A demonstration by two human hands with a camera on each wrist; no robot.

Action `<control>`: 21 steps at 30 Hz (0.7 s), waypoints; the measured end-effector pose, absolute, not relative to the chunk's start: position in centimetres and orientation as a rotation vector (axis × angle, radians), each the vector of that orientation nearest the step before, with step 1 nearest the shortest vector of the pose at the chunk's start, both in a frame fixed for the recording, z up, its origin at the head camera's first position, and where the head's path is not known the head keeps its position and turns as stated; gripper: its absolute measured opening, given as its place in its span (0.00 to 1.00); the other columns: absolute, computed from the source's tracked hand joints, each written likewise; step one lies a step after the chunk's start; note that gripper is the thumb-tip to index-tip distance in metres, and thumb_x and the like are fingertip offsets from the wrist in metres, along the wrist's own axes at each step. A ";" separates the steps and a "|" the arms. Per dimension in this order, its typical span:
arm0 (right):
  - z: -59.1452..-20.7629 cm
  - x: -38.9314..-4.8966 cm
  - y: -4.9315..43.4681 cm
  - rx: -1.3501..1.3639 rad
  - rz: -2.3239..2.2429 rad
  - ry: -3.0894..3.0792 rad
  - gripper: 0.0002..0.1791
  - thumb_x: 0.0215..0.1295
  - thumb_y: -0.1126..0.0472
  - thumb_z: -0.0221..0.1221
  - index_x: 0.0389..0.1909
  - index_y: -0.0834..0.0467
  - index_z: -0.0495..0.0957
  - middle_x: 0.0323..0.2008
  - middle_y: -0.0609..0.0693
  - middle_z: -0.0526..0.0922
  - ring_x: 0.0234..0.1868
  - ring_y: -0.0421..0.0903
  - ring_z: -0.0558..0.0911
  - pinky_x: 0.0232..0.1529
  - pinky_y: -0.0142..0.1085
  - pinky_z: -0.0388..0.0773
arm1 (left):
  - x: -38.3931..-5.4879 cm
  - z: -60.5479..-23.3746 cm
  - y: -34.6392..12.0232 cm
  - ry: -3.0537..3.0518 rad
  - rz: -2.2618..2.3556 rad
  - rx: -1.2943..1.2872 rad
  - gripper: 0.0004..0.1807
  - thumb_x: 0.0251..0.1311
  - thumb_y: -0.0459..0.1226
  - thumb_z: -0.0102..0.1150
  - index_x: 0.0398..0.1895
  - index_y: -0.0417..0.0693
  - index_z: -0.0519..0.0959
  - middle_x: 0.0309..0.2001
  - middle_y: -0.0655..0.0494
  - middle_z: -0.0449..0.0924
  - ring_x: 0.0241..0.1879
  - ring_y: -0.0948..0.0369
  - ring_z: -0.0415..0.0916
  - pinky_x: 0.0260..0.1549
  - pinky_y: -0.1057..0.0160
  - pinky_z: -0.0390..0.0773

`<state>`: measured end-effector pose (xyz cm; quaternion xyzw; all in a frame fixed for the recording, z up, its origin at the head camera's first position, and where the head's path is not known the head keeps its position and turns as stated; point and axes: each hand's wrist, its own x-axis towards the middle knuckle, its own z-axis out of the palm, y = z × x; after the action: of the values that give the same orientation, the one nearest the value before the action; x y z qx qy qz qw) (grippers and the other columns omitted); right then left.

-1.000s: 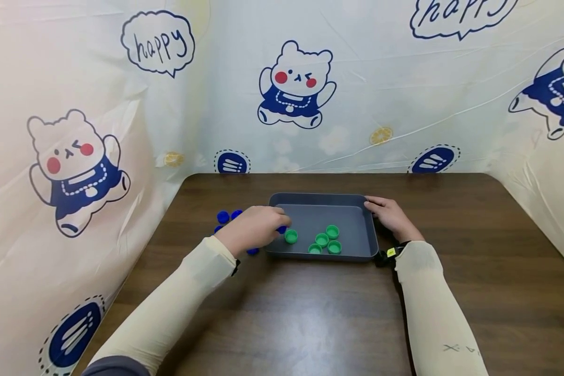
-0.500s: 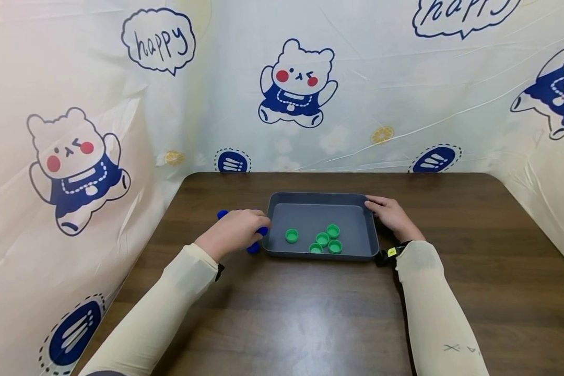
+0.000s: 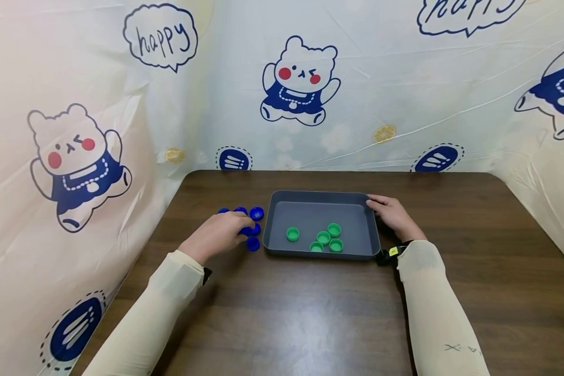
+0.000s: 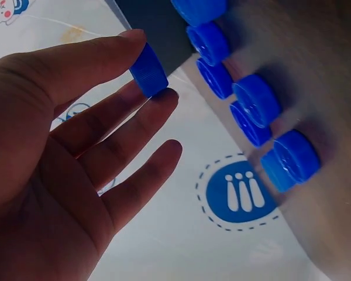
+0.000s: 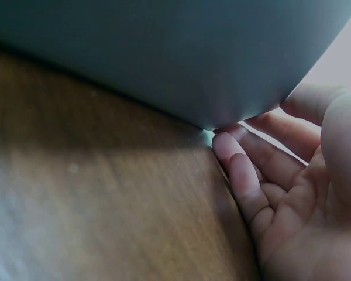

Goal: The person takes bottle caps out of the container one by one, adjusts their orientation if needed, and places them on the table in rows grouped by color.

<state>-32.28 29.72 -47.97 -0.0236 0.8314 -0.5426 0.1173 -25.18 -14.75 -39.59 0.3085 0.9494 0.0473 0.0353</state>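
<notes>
your left hand [image 3: 218,236] pinches a blue bottle cap [image 4: 149,71] near other blue caps [image 3: 256,213]; your right hand [image 3: 396,216] grips the grey tray [image 3: 319,255] by its far corner.

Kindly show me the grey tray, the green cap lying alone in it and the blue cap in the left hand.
Grey tray [image 3: 317,213]: head view, its bare floor.
Lone green cap [image 3: 293,234]: head view, its inside.
Pinched blue cap [image 4: 149,72]: left wrist view, its ridged side.

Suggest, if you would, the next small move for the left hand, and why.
The left hand could perhaps set its pinched blue cap down with the other blue caps, since those lie beside the tray, where only green caps show.
</notes>
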 end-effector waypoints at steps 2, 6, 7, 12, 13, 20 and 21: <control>-47.9 -32.2 29.7 -0.070 -1.584 2.438 0.32 0.74 0.45 0.49 0.71 0.59 0.65 0.64 0.62 0.70 0.55 0.58 0.73 0.59 0.50 0.66 | -25.1 -39.8 -15.1 2.923 0.146 0.944 0.12 0.55 0.35 0.71 0.44 0.50 0.85 0.38 0.57 0.82 0.34 0.61 0.73 0.36 0.58 0.80; -47.8 -32.2 29.7 -0.063 -1.585 2.440 0.31 0.74 0.46 0.50 0.71 0.59 0.65 0.64 0.61 0.70 0.55 0.59 0.73 0.59 0.51 0.66 | -25.0 -40.2 -15.6 2.927 0.128 0.947 0.11 0.55 0.35 0.70 0.42 0.49 0.83 0.34 0.58 0.79 0.32 0.62 0.73 0.34 0.58 0.80; -47.8 -32.1 29.7 -0.060 -1.587 2.440 0.31 0.74 0.46 0.50 0.71 0.59 0.65 0.64 0.61 0.70 0.55 0.59 0.73 0.59 0.51 0.66 | -24.9 -40.3 -15.7 2.925 0.127 0.948 0.10 0.55 0.34 0.70 0.41 0.50 0.83 0.34 0.57 0.78 0.32 0.62 0.73 0.34 0.58 0.80; -47.9 -32.1 29.6 -0.061 -1.596 2.436 0.31 0.74 0.46 0.49 0.71 0.59 0.64 0.66 0.61 0.67 0.57 0.59 0.72 0.59 0.51 0.67 | -24.7 -40.5 -16.1 2.921 0.147 0.982 0.10 0.55 0.33 0.70 0.40 0.48 0.83 0.36 0.56 0.80 0.35 0.61 0.75 0.35 0.57 0.80; -47.9 -32.1 29.6 -0.061 -1.602 2.435 0.31 0.74 0.46 0.50 0.71 0.59 0.64 0.66 0.61 0.67 0.57 0.59 0.72 0.58 0.51 0.67 | -24.7 -40.6 -16.2 2.926 0.150 0.994 0.10 0.55 0.32 0.70 0.40 0.48 0.83 0.36 0.56 0.80 0.35 0.61 0.75 0.34 0.57 0.79; -47.8 -32.0 29.6 -0.065 -1.602 2.433 0.32 0.74 0.45 0.50 0.72 0.58 0.63 0.67 0.60 0.66 0.57 0.58 0.72 0.59 0.51 0.67 | -24.6 -40.9 -17.0 2.940 0.154 0.961 0.09 0.54 0.32 0.70 0.37 0.51 0.82 0.33 0.59 0.78 0.33 0.62 0.74 0.32 0.58 0.78; -47.8 -32.0 29.6 -0.066 -1.603 2.432 0.32 0.74 0.44 0.50 0.72 0.57 0.63 0.67 0.60 0.66 0.57 0.59 0.72 0.59 0.52 0.67 | -24.6 -40.9 -17.1 2.939 0.152 0.952 0.09 0.54 0.32 0.70 0.38 0.50 0.82 0.34 0.58 0.79 0.33 0.62 0.74 0.33 0.57 0.79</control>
<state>-31.99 29.61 -47.76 -0.0224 0.8294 -0.5465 0.1137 -24.62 -17.06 -40.87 0.3076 0.9499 0.0492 0.0245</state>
